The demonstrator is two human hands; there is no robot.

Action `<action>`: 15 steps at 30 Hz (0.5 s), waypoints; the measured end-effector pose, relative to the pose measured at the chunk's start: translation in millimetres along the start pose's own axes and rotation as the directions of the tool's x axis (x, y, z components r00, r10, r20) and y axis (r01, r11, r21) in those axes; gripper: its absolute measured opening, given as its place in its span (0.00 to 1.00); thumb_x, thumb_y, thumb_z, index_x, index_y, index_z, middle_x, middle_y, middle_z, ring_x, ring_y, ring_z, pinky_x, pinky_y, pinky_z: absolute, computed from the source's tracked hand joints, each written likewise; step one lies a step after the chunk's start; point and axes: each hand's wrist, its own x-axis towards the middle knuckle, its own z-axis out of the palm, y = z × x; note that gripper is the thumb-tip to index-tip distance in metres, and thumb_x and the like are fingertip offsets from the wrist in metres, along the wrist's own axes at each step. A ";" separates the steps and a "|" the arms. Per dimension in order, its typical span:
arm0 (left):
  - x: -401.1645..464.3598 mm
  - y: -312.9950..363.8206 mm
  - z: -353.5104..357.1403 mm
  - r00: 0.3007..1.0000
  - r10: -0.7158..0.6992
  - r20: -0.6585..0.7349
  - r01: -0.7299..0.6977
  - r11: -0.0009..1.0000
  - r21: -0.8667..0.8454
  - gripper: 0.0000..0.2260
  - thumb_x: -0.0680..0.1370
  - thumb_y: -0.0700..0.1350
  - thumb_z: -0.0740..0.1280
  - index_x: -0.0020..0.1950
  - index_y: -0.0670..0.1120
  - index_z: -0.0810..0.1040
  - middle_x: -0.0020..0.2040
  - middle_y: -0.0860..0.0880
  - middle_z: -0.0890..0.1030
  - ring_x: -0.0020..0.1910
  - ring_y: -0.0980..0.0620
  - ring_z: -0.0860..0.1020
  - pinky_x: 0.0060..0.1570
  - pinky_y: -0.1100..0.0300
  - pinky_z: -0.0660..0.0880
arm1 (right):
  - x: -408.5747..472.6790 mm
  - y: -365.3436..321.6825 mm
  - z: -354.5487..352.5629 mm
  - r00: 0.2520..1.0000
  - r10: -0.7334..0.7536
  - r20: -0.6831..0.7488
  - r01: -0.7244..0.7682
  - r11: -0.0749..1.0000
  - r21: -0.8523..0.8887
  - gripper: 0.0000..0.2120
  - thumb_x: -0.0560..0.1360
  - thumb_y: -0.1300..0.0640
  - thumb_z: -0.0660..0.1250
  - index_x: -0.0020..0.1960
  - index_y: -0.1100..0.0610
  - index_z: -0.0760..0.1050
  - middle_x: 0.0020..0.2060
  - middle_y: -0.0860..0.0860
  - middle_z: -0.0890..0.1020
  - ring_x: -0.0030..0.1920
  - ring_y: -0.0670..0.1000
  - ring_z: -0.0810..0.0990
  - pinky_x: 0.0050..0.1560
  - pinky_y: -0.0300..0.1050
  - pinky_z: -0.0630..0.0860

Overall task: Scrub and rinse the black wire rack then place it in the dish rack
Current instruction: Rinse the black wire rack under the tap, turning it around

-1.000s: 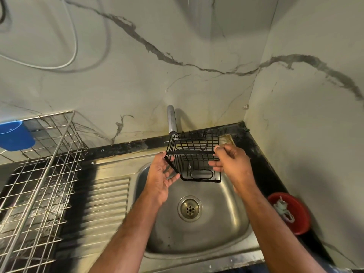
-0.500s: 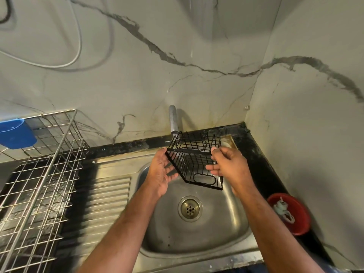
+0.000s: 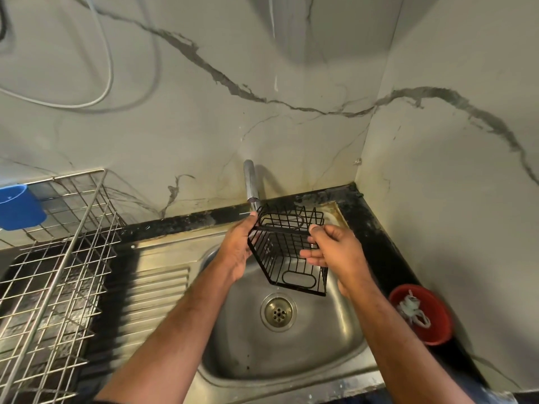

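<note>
Spreading across the back and right of the view, the pale marble-veined wall [image 3: 204, 118] meets a dark desk [image 3: 388, 258] in the corner. Set into that desk is the steel sink [image 3: 329, 339], its ribbed draining board running off to the left and its round drain [image 3: 278, 312] in the middle of the bowl. At the far left stands the silver dish rack [image 3: 58, 258], a blue cup [image 3: 19, 207] hanging at its upper edge.

The black wire rack [image 3: 288, 252] is held tilted in the air over the sink bowl, just under the chrome tap [image 3: 251, 183] and above the drain, well apart from the dish rack. The left hand [image 3: 237, 252] lies against the rack's left side, palm and fingers cupped around the wires, its thumb up by the top corner near the tap's spout. The right hand [image 3: 335, 252] is on the right side, thumb and fingers curled and pinching the rack's upper rim bar. A red bowl [image 3: 423, 314] with something pale and tangled in it sits on the desk at the right, near the right forearm.
</note>
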 end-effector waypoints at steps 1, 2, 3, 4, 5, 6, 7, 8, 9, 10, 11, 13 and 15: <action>1.4 1.1 0.5 1.000 0.005 0.000 -0.005 1.000 0.003 0.16 0.81 0.54 0.66 0.59 0.44 0.81 0.43 0.52 0.86 0.44 0.52 0.82 0.52 0.52 0.73 | 0.5 1.0 0.3 1.000 -0.003 0.002 0.003 1.000 0.006 0.09 0.80 0.52 0.68 0.56 0.55 0.81 0.52 0.51 0.84 0.41 0.50 0.88 0.43 0.45 0.84; 2.7 2.4 0.8 1.000 0.011 0.001 -0.011 1.000 0.002 0.14 0.81 0.54 0.66 0.58 0.45 0.82 0.42 0.53 0.86 0.43 0.54 0.82 0.51 0.53 0.73 | 0.8 1.5 0.9 1.000 -0.007 0.007 0.007 1.000 0.010 0.08 0.79 0.52 0.68 0.54 0.55 0.81 0.52 0.50 0.84 0.42 0.49 0.88 0.44 0.45 0.84; 4.5 3.6 0.8 1.000 0.014 0.000 -0.014 1.000 -0.003 0.12 0.81 0.53 0.66 0.58 0.46 0.82 0.42 0.53 0.86 0.42 0.55 0.82 0.50 0.53 0.72 | 0.8 2.1 1.8 1.000 -0.011 0.015 0.011 1.000 0.015 0.07 0.79 0.52 0.69 0.53 0.55 0.81 0.53 0.49 0.84 0.42 0.49 0.88 0.45 0.46 0.84; 6.7 4.9 0.2 1.000 0.018 -0.003 -0.018 1.000 -0.005 0.11 0.82 0.52 0.66 0.57 0.47 0.83 0.43 0.53 0.86 0.41 0.55 0.82 0.51 0.53 0.72 | 0.6 2.4 2.9 1.000 -0.016 0.025 0.016 1.000 0.020 0.08 0.79 0.52 0.69 0.51 0.56 0.81 0.52 0.48 0.84 0.43 0.50 0.88 0.46 0.47 0.84; 8.8 6.6 0.0 1.000 0.021 -0.006 -0.021 1.000 -0.004 0.10 0.82 0.51 0.66 0.57 0.48 0.83 0.45 0.53 0.86 0.42 0.56 0.82 0.52 0.53 0.72 | 0.6 2.7 4.0 0.999 -0.020 0.035 0.019 1.000 0.023 0.09 0.79 0.52 0.69 0.50 0.58 0.81 0.51 0.46 0.84 0.43 0.50 0.88 0.47 0.48 0.85; 11.7 8.0 -0.4 1.000 0.023 -0.008 -0.023 1.000 0.006 0.10 0.82 0.51 0.66 0.58 0.48 0.83 0.47 0.52 0.86 0.43 0.55 0.81 0.54 0.53 0.72 | 0.4 2.6 5.0 0.999 -0.024 0.042 0.023 0.999 0.022 0.10 0.79 0.52 0.69 0.50 0.59 0.80 0.50 0.46 0.83 0.43 0.50 0.88 0.48 0.49 0.85; 14.0 9.7 -0.1 1.000 0.022 -0.009 -0.022 1.000 0.018 0.10 0.82 0.51 0.66 0.58 0.49 0.83 0.49 0.52 0.86 0.45 0.54 0.81 0.54 0.52 0.72 | 0.4 2.1 5.8 0.999 -0.029 0.044 0.028 0.999 0.020 0.10 0.79 0.51 0.69 0.50 0.59 0.80 0.49 0.45 0.83 0.44 0.50 0.88 0.48 0.49 0.85; 16.2 11.9 0.8 1.000 0.019 -0.010 -0.018 0.999 0.034 0.10 0.82 0.51 0.66 0.57 0.50 0.83 0.50 0.52 0.86 0.46 0.53 0.81 0.54 0.52 0.72 | 0.4 1.2 6.1 0.998 -0.034 0.044 0.033 0.999 0.018 0.10 0.79 0.51 0.69 0.50 0.58 0.80 0.48 0.45 0.83 0.44 0.49 0.88 0.48 0.49 0.85; 18.8 13.4 1.2 1.000 0.011 -0.013 -0.011 0.999 0.045 0.09 0.82 0.51 0.66 0.56 0.50 0.84 0.51 0.52 0.86 0.47 0.53 0.81 0.53 0.53 0.72 | 0.9 0.7 6.5 0.998 -0.037 0.043 0.037 0.999 0.020 0.09 0.79 0.51 0.69 0.51 0.56 0.80 0.48 0.46 0.83 0.44 0.49 0.88 0.48 0.49 0.85; 21.1 14.4 1.2 1.000 0.002 -0.016 -0.001 0.998 0.057 0.08 0.82 0.51 0.66 0.55 0.51 0.84 0.53 0.52 0.86 0.50 0.52 0.82 0.53 0.53 0.72 | 1.3 0.5 6.9 0.998 -0.038 0.042 0.038 0.999 0.022 0.08 0.79 0.51 0.69 0.51 0.55 0.80 0.48 0.46 0.83 0.44 0.49 0.88 0.48 0.48 0.85; 23.5 15.5 1.4 1.000 -0.006 -0.016 0.007 0.998 0.069 0.08 0.81 0.52 0.67 0.53 0.51 0.84 0.55 0.51 0.86 0.52 0.51 0.82 0.53 0.52 0.71 | 1.8 0.3 7.7 0.998 -0.040 0.043 0.039 0.999 0.024 0.06 0.79 0.51 0.69 0.51 0.53 0.80 0.47 0.46 0.82 0.44 0.49 0.88 0.47 0.48 0.85; 27.6 18.0 1.7 0.999 -0.026 -0.023 0.028 0.996 0.087 0.07 0.80 0.51 0.68 0.50 0.51 0.84 0.57 0.50 0.86 0.57 0.49 0.82 0.56 0.50 0.71 | 2.2 -0.1 9.5 0.998 -0.038 0.044 0.037 0.999 0.031 0.04 0.79 0.51 0.69 0.51 0.50 0.80 0.47 0.47 0.82 0.44 0.49 0.88 0.47 0.48 0.84; 31.9 21.3 3.4 0.999 -0.038 -0.027 0.041 0.995 0.097 0.07 0.80 0.51 0.68 0.48 0.51 0.84 0.57 0.49 0.86 0.58 0.48 0.81 0.59 0.49 0.71 | 3.0 0.3 10.5 0.998 -0.038 0.043 0.037 0.999 0.025 0.03 0.78 0.51 0.69 0.50 0.49 0.80 0.48 0.49 0.83 0.44 0.49 0.88 0.47 0.48 0.84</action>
